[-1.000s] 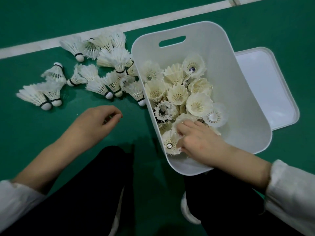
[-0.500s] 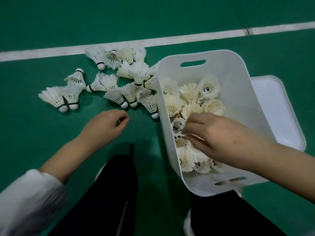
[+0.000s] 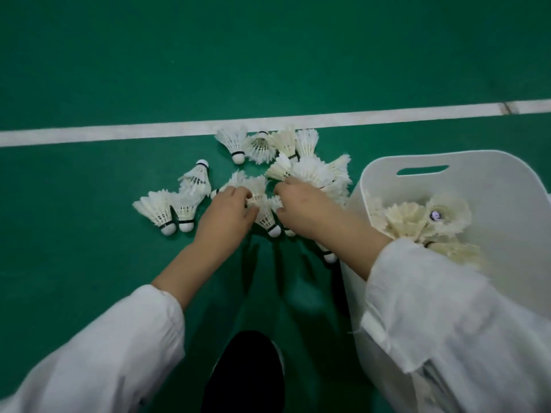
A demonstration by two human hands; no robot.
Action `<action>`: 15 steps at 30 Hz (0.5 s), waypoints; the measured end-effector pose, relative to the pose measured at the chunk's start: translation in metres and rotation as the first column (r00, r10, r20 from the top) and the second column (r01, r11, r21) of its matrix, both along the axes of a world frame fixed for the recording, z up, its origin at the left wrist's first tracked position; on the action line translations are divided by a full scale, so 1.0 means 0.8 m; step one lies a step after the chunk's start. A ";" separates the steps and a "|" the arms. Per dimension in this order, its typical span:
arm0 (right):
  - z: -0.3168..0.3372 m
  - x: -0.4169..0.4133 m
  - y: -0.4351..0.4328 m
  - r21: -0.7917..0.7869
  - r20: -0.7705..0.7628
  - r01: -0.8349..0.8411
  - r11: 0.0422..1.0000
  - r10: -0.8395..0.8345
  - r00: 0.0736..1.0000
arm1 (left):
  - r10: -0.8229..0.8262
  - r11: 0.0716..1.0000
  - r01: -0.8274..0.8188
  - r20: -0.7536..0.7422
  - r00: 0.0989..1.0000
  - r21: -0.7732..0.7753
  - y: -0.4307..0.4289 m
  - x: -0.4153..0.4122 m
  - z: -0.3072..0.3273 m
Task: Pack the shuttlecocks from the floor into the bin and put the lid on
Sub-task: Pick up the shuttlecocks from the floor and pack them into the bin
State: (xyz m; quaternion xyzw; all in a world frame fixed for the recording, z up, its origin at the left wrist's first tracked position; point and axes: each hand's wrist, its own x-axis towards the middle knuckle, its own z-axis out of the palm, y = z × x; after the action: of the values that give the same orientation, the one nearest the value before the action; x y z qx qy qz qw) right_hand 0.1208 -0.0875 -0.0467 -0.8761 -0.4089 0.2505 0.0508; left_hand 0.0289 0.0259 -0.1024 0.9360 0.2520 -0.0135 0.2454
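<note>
Several white feather shuttlecocks (image 3: 262, 147) lie in a heap on the green floor, left of the white plastic bin (image 3: 492, 180). More shuttlecocks (image 3: 405, 219) fill the bin. My left hand (image 3: 226, 216) reaches into the heap and its fingers curl round a shuttlecock (image 3: 256, 192). My right hand (image 3: 304, 204) lies on the heap too, with its fingers curled over the feathers of another shuttlecock (image 3: 310, 171). My right sleeve hides the near part of the bin. The lid is out of view.
A white court line (image 3: 119, 134) runs across the floor just behind the heap. Two shuttlecocks (image 3: 167, 213) lie apart at the left. My dark trouser leg (image 3: 247, 374) shows at the bottom centre. A handle slot (image 3: 422, 169) opens in the bin's far wall.
My right hand has left the bin and crossed left to the heap on the floor. My left hand moved forward into the same heap. The view shifted, so the lid dropped out of sight.
</note>
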 end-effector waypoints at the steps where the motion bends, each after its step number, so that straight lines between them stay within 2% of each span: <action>1: -0.008 0.000 0.003 -0.035 -0.002 0.007 0.999 -0.007 1.000 | 0.008 1.000 -0.008 -0.014 1.000 -0.013 0.000 0.002 -0.006; 5: -0.027 -0.001 -0.001 -0.114 -0.041 0.074 0.991 -0.079 0.996 | -0.002 0.998 0.000 -0.033 0.999 -0.060 -0.004 0.001 -0.022; 8: -0.028 -0.007 -0.009 -0.140 -0.036 0.174 0.975 -0.180 0.983 | -0.023 0.989 0.030 0.046 0.999 -0.148 -0.007 -0.011 -0.018; 11: -0.032 -0.017 -0.020 -0.182 0.018 0.182 0.966 -0.181 0.983 | -0.013 0.971 0.041 0.119 0.993 -0.235 -0.013 -0.032 -0.009; 15: -0.040 -0.035 -0.029 -0.091 0.021 0.206 0.974 -0.205 0.979 | 0.030 0.939 0.024 0.152 0.988 -0.344 -0.020 -0.071 -0.005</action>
State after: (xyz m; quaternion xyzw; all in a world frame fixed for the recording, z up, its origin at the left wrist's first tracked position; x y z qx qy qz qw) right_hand 0.0924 -0.1109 -0.0791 -0.9165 -0.3043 0.2575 0.0333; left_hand -0.0277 0.0099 -0.1062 0.8764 0.2274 0.0157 0.4242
